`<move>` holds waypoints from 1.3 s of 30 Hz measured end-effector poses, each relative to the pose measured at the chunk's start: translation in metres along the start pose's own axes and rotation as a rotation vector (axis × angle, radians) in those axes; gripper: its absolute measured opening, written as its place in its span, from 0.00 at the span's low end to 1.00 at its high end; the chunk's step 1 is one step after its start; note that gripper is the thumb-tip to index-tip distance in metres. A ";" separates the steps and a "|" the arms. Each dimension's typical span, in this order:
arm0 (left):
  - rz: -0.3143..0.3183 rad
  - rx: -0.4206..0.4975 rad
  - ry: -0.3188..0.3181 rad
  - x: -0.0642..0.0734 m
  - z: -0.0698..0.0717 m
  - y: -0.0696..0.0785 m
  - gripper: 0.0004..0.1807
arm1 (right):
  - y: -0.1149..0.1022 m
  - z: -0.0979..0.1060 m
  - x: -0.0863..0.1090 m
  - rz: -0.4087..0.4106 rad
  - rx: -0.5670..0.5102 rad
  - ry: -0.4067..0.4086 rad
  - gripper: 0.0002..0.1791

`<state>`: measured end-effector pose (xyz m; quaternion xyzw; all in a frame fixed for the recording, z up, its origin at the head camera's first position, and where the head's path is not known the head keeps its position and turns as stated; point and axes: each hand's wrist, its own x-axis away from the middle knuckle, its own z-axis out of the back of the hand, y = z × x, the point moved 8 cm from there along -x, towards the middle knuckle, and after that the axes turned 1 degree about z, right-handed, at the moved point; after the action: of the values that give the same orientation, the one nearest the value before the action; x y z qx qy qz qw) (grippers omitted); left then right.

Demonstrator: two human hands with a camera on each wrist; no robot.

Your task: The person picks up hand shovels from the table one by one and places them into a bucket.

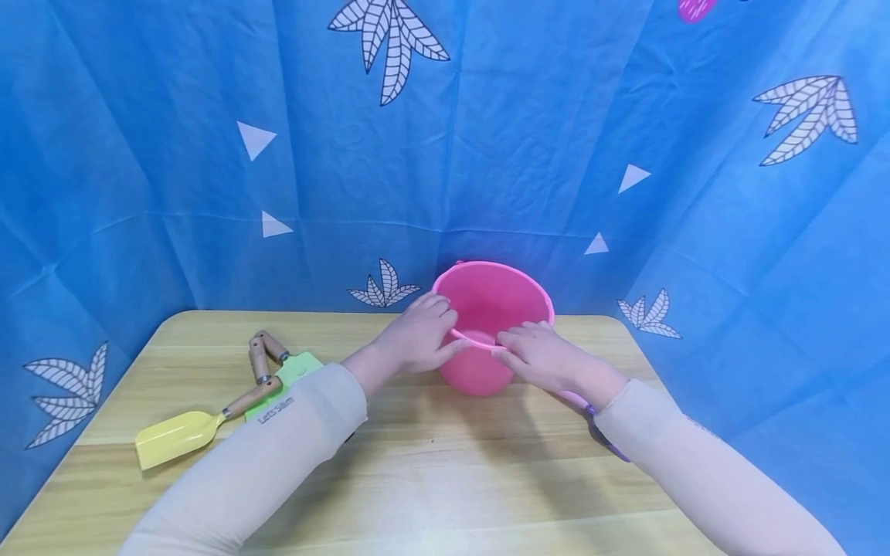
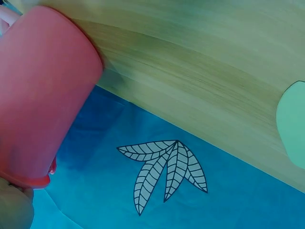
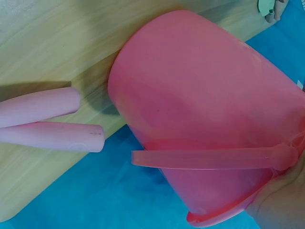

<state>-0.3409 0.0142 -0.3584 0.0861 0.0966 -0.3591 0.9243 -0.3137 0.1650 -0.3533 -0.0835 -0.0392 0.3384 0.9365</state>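
A pink bucket (image 1: 476, 377) stands at the back of the table with its mouth facing me. My left hand (image 1: 422, 337) grips the left side of its rim, fingers over the edge and thumb in front. On the rim's right front, my right hand (image 1: 542, 357) holds on the same way, fingertips inside. The bucket's pink carrying handle (image 3: 209, 159) hangs along its outer wall in the right wrist view. Only a small part of the left hand (image 2: 14, 207) shows at the rim in the left wrist view.
Left on the wooden table (image 1: 431, 479) lie a yellow scoop (image 1: 177, 439) and a green tool (image 1: 300, 366) with wooden handles. Partly hidden by the right forearm is a purple tool (image 1: 612, 444); two pink handles (image 3: 57, 137) show in the right wrist view. Blue cloth (image 1: 528, 154) hangs behind.
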 end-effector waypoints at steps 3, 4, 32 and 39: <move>-0.013 0.006 0.013 0.003 0.002 0.001 0.25 | -0.004 0.001 0.001 0.009 -0.006 -0.002 0.16; -0.018 0.009 0.020 0.004 0.002 0.002 0.24 | -0.005 0.001 0.001 0.009 -0.007 -0.004 0.16; -0.099 0.001 0.088 0.028 0.009 0.005 0.22 | -0.028 -0.004 0.004 0.040 0.007 -0.039 0.20; -0.081 -0.024 0.073 0.035 0.009 0.004 0.22 | -0.035 -0.005 0.004 0.063 0.001 -0.050 0.18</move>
<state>-0.3116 -0.0076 -0.3577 0.0841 0.1378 -0.3916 0.9059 -0.2880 0.1406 -0.3513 -0.0759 -0.0596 0.3696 0.9242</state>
